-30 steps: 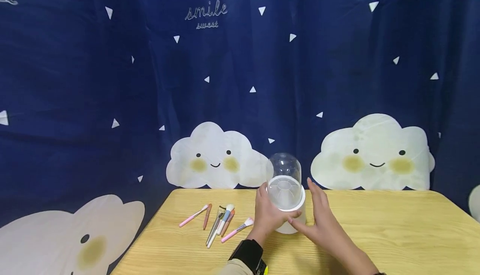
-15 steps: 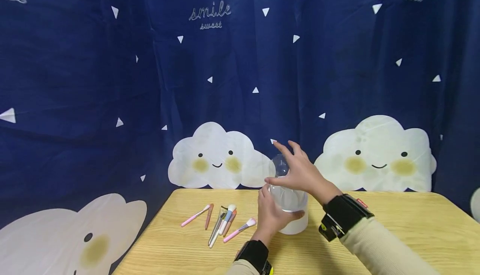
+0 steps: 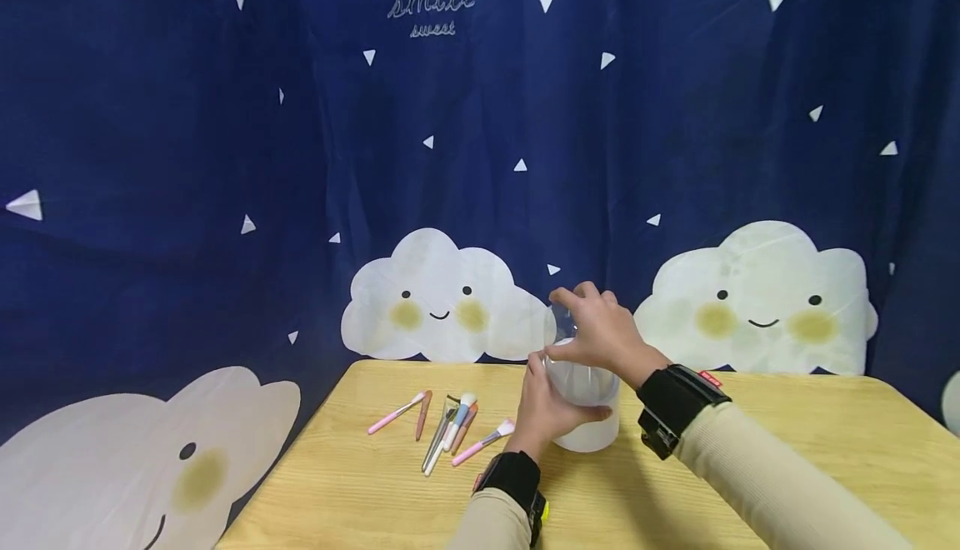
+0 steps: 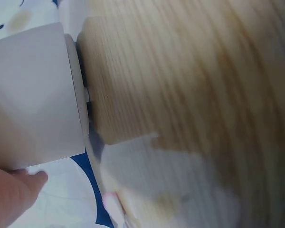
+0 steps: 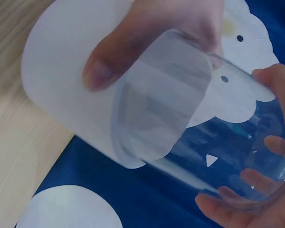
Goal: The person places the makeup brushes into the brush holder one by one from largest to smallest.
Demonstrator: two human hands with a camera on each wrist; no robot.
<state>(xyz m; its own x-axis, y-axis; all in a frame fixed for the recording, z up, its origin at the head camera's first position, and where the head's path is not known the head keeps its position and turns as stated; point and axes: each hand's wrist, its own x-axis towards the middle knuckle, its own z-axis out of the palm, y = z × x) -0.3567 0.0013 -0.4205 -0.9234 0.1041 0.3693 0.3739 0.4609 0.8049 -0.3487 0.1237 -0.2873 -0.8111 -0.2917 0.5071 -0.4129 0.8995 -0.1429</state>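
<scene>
A white cylindrical brush holder (image 3: pixel 596 435) with a clear domed cover (image 5: pixel 190 152) stands upright on the table. My left hand (image 3: pixel 546 408) grips the white base from the left, its thumb across the front. In the right wrist view that thumb lies on the white wall, just by the cover's lower edge. From above, my right hand (image 3: pixel 606 333) holds the clear cover, with fingertips (image 5: pixel 218 209) spread around its rounded top. The cover appears seated in the base. The left wrist view has the white base (image 4: pixel 38 95) up close and part of a hand below it.
Several makeup brushes (image 3: pixel 459 423) lie loosely on the wooden table (image 3: pixel 337 483), left of the holder. A pink-handled brush (image 3: pixel 482 442) is nearest to my left hand. Behind the table hangs a dark blue curtain (image 3: pixel 480 208) with cloud prints.
My right hand has risen from beside the white base to the clear cover, and its fingers have closed around it. The left hand stays on the base. The head view has shifted slightly.
</scene>
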